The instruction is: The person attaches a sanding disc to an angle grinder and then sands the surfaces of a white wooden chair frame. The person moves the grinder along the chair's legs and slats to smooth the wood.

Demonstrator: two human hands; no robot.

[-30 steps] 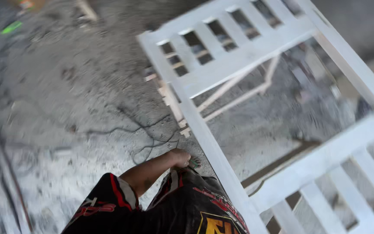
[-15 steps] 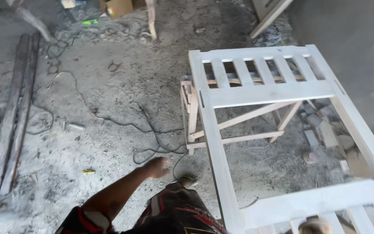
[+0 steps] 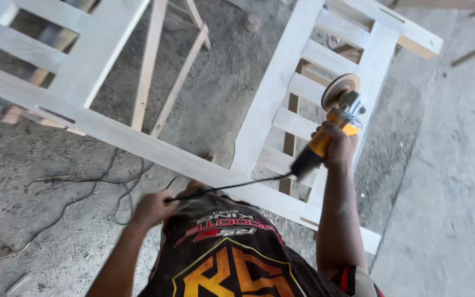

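- While the right hand (image 3: 337,144) is closing around the yellow body of the grinder (image 3: 333,124), the tool is being held up over the right-hand slats of the frame (image 3: 270,93), its round tan disc (image 3: 339,88) tilted away from the person and hanging just above the slats; whether the disc is touching the wood cannot be told.
- From the black tail of the grinder, the black cord (image 3: 232,186) is running leftward across the lower rail of the frame toward the person's body.
- The left hand (image 3: 152,208) is curling shut on that cord just in front of the person's waist, near the edge of the dark printed shirt (image 3: 232,258).
- Past the left hand, more cord is trailing in loose loops over the dusty floor (image 3: 45,203).
- The frame is pale unpainted wood, lying tilted across the view: one long rail is crossing from upper left to lower right, a slatted panel is rising toward the upper right, and another slatted section is showing at the upper left corner.
- Under the frame, thin wooden trestle legs (image 3: 149,71) are standing on the floor, seen through the open middle.
- Off to the right, smoother grey concrete (image 3: 452,176) is meeting the gritty floor.
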